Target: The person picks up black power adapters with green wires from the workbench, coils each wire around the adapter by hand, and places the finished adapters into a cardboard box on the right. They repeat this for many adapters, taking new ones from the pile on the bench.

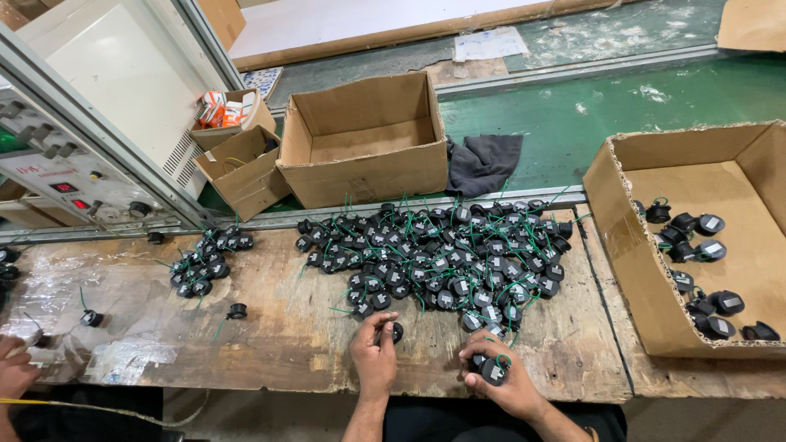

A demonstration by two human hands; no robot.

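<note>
**Sorting small black parts at a worn wooden bench**

A person is sitting at a scuffed wooden bench (270,327), working through a big heap of black round parts with green wires (442,254). The left hand (375,354) is pinching one black part (395,331) at the near edge of the heap, fingers closed on it. The right hand (501,378) is clenching around several more parts (493,370), held just above the bench's front edge.

Judging by the spread, most of the work is remaining: the heap is still large, while the cardboard box on the right (647,278) is holding only about a dozen parts along its near side. A smaller cluster (205,262) is lying to the left, with two strays beside it.

An empty open carton (360,139) is standing behind the heap, with a dark cloth (483,162) beside it. The bare wood left of the hands is giving open room. Another person's hand (15,372) is showing at the far left edge.
</note>
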